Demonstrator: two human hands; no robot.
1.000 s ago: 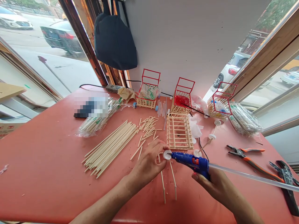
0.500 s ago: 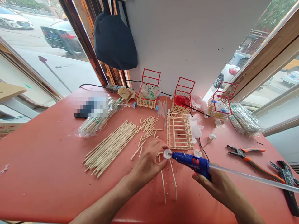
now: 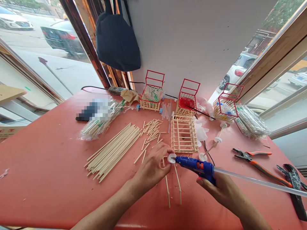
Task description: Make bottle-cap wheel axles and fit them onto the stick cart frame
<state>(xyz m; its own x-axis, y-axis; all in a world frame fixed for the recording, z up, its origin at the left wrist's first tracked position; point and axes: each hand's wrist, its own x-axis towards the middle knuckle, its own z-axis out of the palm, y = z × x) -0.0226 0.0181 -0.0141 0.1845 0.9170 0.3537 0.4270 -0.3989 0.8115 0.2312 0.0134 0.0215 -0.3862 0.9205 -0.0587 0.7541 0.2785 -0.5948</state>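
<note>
Counts: one blue glue gun [image 3: 195, 164], one clear glue stick [image 3: 254, 180] out its back, one white cap [image 3: 171, 158] in the left hand [image 3: 154, 163], centre of frame. Three stick baskets with red frames [image 3: 153, 103], upper centre to right; one plain stick crate [image 3: 184, 134], just right of centre. Two orange-and-black hand tools, pliers [image 3: 248, 156] and cutters [image 3: 294, 180], right edge. Two wrapped bundles: one left of centre [image 3: 97, 127], one upper right [image 3: 251, 122]. One dark bag [image 3: 118, 43], upper left of centre. Long sticks [image 3: 114, 151] and short pieces [image 3: 152, 129] overlap, can't count. All but the bag and held items sit on the red surface [image 3: 48, 179].

Pose: left forearm enters bottom edge left of centre, slants up-right; its grip is pinched, thumb and fingers nearly together around the cap. Right hand [image 3: 224, 187] comes from lower right, its grip curled around the gun's handle, thumb on the near side. Nozzle points left, right at the cap; contact unclear.
</note>
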